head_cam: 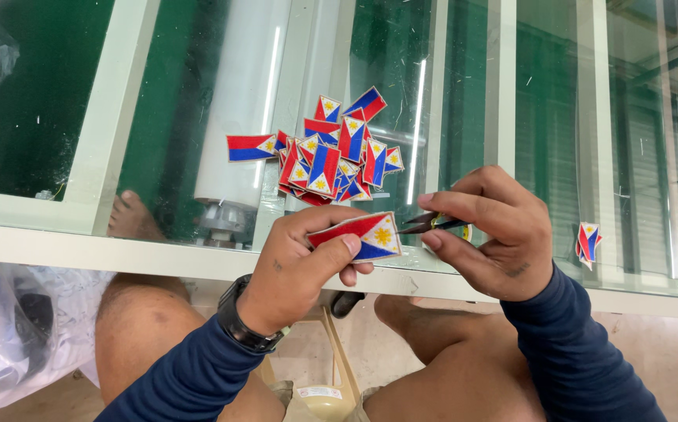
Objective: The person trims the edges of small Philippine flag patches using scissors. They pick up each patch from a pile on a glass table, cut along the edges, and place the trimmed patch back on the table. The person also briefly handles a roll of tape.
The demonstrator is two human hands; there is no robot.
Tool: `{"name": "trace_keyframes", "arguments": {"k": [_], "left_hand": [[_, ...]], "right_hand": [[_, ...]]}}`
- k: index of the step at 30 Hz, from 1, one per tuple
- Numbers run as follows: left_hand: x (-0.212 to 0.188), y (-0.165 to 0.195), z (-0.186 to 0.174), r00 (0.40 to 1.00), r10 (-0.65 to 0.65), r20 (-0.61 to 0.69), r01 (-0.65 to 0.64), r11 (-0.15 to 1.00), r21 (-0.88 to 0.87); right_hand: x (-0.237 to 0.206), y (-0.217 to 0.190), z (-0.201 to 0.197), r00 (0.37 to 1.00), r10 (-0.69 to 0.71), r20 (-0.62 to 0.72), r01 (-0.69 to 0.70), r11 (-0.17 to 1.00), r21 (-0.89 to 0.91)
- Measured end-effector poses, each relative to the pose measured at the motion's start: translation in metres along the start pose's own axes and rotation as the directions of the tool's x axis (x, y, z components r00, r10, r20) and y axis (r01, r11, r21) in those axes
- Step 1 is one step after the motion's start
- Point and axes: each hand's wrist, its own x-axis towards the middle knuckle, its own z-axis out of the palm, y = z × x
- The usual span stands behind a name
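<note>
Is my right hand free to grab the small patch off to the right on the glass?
Probably not yet: the right hand already holds thread snips, though nothing blocks the way to that patch.

The flag patch [358,234] is a small embroidered rectangle with a red band above a blue one, a white triangle bearing a yellow sun, and a pale stitched border. It is held off the glass tabletop, face up, tilted with its right end at about 2 o'clock. The thread snips [433,224] are small and dark, lying nearly level just at 3 o'clock of the patch, their pointed tips at its right edge.
</note>
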Motion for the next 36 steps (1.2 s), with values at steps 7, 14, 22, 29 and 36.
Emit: {"name": "trace_keyframes", "arguments": {"k": [7,14,22,29,36], "left_hand": [[-0.007,0.012,0.007,0.950,0.310,-0.023,-0.270,0.859,0.435],[-0.009,0.014,0.008,0.925,0.379,0.031,-0.344,0.801,0.491],[-0.008,0.010,0.006,0.963,0.268,-0.016,-0.240,0.883,0.403],[0.000,-0.001,0.005,0.993,-0.111,-0.039,0.108,0.991,-0.085],[0.002,-0.011,0.003,0.972,-0.235,0.015,0.222,0.897,-0.383]], "right_hand": [[0.001,-0.007,-0.003,1.000,0.002,-0.022,-0.004,0.995,-0.100],[0.001,-0.011,0.000,1.000,0.007,-0.023,-0.011,0.990,-0.142],[0.000,-0.007,0.002,1.000,-0.003,-0.025,0.000,0.992,-0.126],[-0.001,0.001,0.007,0.984,-0.165,-0.064,0.160,0.984,-0.084],[-0.002,0.001,0.009,0.970,-0.227,-0.086,0.216,0.969,-0.118]]}}
